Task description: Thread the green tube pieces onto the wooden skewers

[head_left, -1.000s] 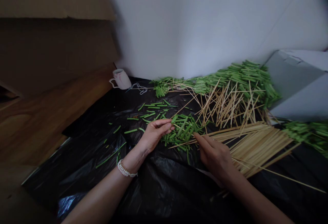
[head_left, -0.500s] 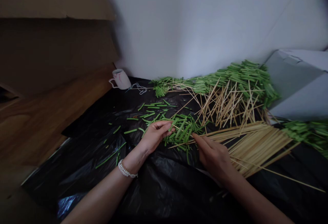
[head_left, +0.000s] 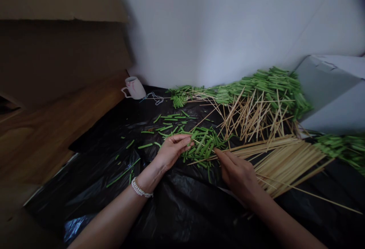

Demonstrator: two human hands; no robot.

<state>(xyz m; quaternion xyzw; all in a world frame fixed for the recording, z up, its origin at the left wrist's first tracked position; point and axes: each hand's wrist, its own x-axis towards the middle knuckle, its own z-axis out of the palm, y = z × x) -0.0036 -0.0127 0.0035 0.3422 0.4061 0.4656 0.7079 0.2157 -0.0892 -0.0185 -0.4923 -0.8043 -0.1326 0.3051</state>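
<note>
My left hand (head_left: 173,152), a beaded bracelet at its wrist, is closed in a pinch on a short piece of green stem, mostly hidden by the fingers. My right hand (head_left: 238,172) is closed on a thin bamboo skewer (head_left: 204,145), whose tip reaches to the left fingertips. Under and between both hands lies a loose heap of cut green stems (head_left: 207,147). Beside my right hand, a thick bundle of bare bamboo skewers (head_left: 293,161) is spread out.
Black plastic sheeting (head_left: 176,211) covers the work surface. At the back lie many skewers threaded with green stems (head_left: 270,89), against a pale wall. A white mug (head_left: 135,88) and tangled string (head_left: 155,97) sit at back left. A pale box (head_left: 333,93) stands right.
Both hands stay almost in place. The left fingertips have shifted very slightly around the skewer's tip; the piles look the same.
</note>
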